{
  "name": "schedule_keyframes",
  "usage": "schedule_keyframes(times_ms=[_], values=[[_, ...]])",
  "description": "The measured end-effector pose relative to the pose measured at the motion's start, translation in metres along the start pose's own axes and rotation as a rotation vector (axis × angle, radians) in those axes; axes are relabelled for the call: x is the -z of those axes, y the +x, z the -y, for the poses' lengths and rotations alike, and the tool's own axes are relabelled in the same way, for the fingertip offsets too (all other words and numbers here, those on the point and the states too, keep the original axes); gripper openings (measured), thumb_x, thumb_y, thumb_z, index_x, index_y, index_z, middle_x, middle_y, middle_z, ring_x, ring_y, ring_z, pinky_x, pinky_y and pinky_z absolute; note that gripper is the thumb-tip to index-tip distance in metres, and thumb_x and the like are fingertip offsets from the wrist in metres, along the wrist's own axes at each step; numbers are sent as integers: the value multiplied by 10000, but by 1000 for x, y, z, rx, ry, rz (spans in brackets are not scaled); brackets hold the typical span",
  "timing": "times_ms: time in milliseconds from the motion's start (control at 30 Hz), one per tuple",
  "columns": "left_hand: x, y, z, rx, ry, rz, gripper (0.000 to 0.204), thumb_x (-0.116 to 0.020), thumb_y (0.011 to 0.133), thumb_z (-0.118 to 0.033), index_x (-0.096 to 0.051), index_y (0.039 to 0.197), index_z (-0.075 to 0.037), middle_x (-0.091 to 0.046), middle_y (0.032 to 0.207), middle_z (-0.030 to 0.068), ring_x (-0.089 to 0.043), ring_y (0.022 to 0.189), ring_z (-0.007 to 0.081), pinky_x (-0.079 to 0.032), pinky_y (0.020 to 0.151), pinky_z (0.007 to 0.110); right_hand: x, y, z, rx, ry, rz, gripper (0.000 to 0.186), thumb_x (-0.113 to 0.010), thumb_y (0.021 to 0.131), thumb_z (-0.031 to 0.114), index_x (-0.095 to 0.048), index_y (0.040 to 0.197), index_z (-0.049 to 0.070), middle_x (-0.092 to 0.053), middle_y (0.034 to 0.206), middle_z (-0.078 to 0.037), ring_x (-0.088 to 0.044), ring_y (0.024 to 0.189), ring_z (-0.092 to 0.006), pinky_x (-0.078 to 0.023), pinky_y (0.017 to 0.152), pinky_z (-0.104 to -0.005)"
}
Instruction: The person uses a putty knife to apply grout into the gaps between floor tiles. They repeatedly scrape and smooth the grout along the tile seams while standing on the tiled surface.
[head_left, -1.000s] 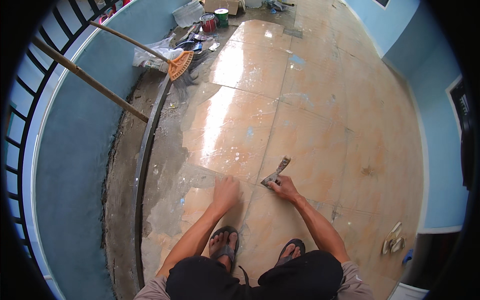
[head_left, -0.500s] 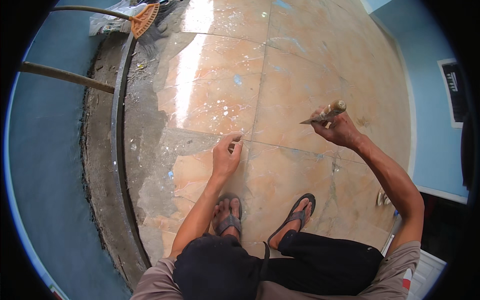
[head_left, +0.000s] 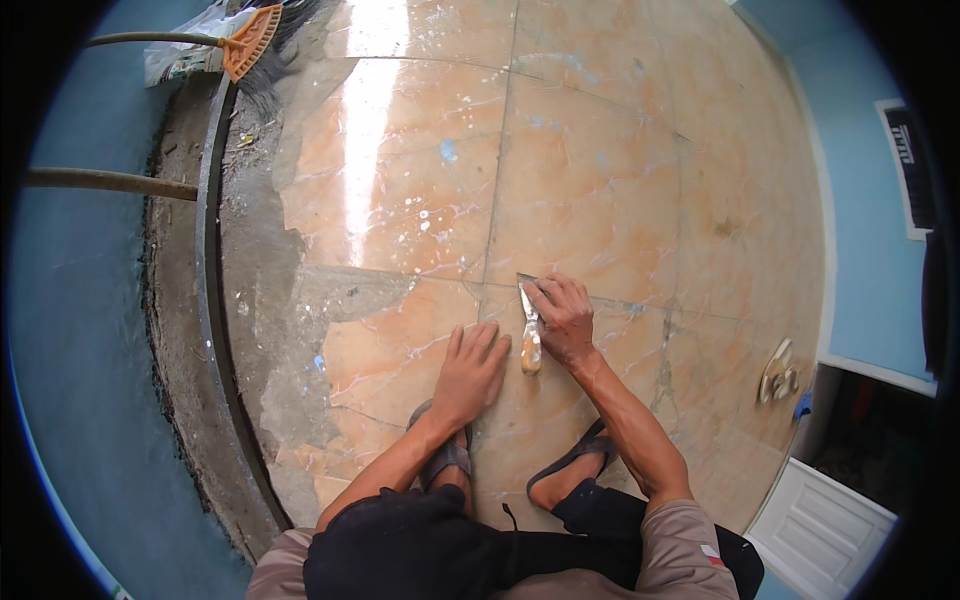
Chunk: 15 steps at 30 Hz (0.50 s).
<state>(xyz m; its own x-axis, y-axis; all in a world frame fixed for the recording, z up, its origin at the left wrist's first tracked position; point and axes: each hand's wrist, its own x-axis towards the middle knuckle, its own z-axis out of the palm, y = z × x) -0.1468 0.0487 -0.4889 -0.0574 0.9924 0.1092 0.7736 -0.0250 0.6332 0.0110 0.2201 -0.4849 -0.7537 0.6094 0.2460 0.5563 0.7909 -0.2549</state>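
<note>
One scraper [head_left: 530,330] pinched in right hand [head_left: 567,318], left hand [head_left: 474,374] spread, broken tile edge [head_left: 335,350] leftward, room ahead

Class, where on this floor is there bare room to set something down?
Free tile lies between the right forearm and the pale objects, and beyond the right hand, toward the blue wall. Crowded: around the scraper, left hand and sandalled feet; upper left by the orange broom.

Paint-flecked scraper [head_left: 531,340], R hand [head_left: 564,316], blade fwd
</note>
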Motion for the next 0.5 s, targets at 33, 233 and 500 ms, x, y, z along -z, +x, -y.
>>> schedule_keyframes(times_ms=[33, 233, 500], values=[[-1, 2, 0, 24, -1, 23, 519, -714, 916, -148, -597, 1413, -54, -534, 1518, 199, -491, 1444, 370, -330, 1236, 561, -1, -3, 5, 8, -22, 11, 404, -682, 859, 122, -744, 1258, 111, -719, 1151, -84, -683, 1123, -319, -517, 979, -468], [-4, 4, -1, 50, -1, 76, 623, -721, 937, -206, -536, 1516, -67, -432, 1638, 209, -405, 1536, 367, -264, 1283, 551, -7, 32, -15, 11, -16, -9, 403, -673, 865, 115, -713, 1261, 52, -723, 1160, -99, -689, 1062, -306, -522, 935, -446], [-4, 2, 3, 71, -43, 92, 624, -720, 944, -220, -541, 1524, -73, -425, 1653, 206, -389, 1553, 364, -250, 1294, 538, -11, 47, -9, 126, 8, 18, 383, -671, 871, 122, -712, 1244, 46, -715, 1096, -104, -683, 1034, -302, -515, 936, -438]])
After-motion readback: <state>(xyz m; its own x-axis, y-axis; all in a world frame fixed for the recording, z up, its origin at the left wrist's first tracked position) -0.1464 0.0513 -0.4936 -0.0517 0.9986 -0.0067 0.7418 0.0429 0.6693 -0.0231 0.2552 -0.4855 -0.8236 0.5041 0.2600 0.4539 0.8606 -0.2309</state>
